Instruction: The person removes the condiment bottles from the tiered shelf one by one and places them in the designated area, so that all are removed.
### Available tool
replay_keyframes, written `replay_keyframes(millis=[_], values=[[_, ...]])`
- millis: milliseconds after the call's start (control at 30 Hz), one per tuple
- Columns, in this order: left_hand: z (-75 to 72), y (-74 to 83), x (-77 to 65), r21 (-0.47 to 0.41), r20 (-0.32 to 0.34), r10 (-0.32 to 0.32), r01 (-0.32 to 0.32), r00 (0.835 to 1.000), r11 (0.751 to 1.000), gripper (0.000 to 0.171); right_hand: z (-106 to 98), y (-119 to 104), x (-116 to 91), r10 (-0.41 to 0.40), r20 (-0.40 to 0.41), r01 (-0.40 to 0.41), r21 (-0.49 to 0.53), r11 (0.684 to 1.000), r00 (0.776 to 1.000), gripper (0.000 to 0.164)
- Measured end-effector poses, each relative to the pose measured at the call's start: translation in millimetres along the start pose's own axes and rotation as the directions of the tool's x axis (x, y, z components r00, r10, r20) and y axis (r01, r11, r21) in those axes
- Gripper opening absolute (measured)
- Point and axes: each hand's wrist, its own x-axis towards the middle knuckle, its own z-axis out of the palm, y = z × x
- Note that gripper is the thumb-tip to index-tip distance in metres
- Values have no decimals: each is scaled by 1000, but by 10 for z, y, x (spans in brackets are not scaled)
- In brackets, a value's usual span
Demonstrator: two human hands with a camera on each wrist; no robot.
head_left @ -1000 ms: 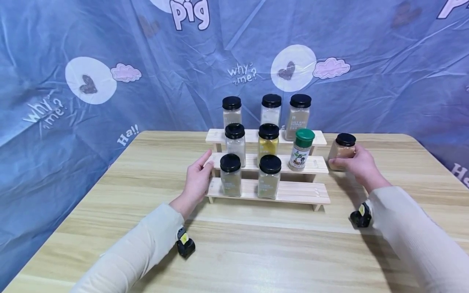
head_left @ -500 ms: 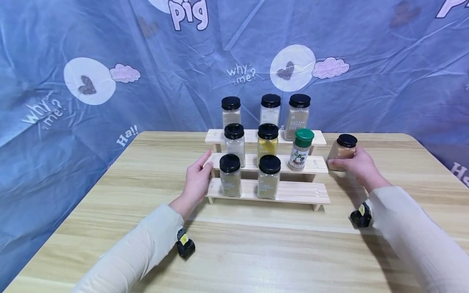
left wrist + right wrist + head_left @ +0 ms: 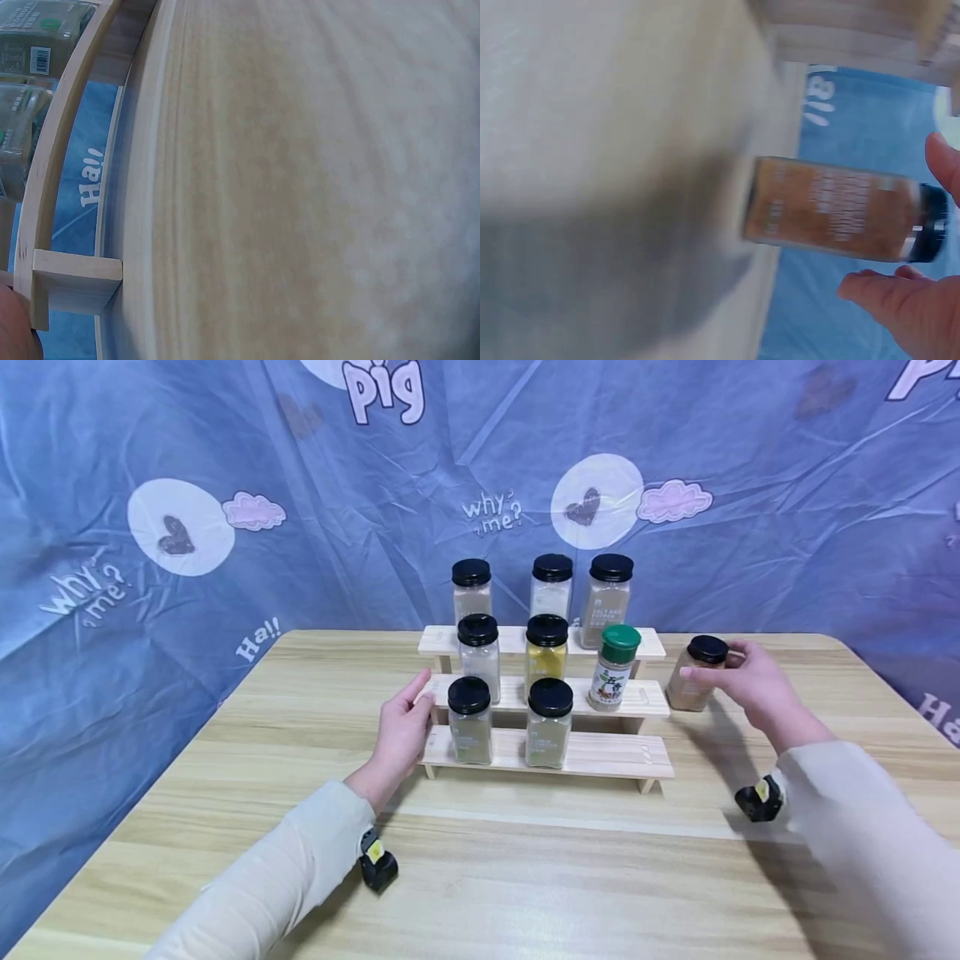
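A square spice jar [image 3: 691, 683] of orange-brown powder with a black lid stands to the right of a three-tier wooden spice rack [image 3: 611, 753]. My right hand [image 3: 759, 685] is around its upper part, thumb in front and fingers behind. In the right wrist view, gaps show between the jar [image 3: 832, 210] and the thumb and fingers. At the rack's left end, my left hand [image 3: 401, 727] touches the middle shelf with index finger and thumb extended; its other fingers are hidden. In the left wrist view a fingertip [image 3: 15, 330] meets a shelf's end [image 3: 34, 300].
Several black-lidded jars stand on the rack, among them a yellow one [image 3: 546, 664] and a salt and pepper jar [image 3: 606, 610]. A green-capped shaker [image 3: 611, 677] is at the middle shelf's right. Behind the wooden table [image 3: 480, 868] hangs a blue printed cloth [image 3: 375, 527].
My right hand has loosened from the orange-brown jar, its thumb rising from low on the jar to near the lid and the wrist shifting right. The left hand stays at the rack.
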Motion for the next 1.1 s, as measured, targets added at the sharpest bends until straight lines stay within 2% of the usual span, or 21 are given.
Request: replay_keyframes(millis=[67,167,433,733,867,1100], values=[[-3,1,3,1,1,6,-6,1000,1000,46,-36,-85,-32,13,-1,-13,-10,1000,1000,95],[-10,-5,3,1,-8,11,-11,1000,1000,45,-86,-189,-67,24,-15,-24,-11,1000,1000,99],[-14,-9,-2,12,-14,9,-9,1000,1000,45,-151,-426,-199,-9,-63,12,59,998,998,95],[-6,0,-4,16,-1,5,-4,1000,1000,46,-147,-623,-445,-75,34,73,63,995,997,89],[-9,-6,5,22,1,7,-7,1000,1000,46,-113,-692,-574,-105,43,101,67,993,994,83],[-6,-2,-2,15,5,-4,4,1000,1000,45,12,-743,-788,-213,71,201,149,968,975,75]])
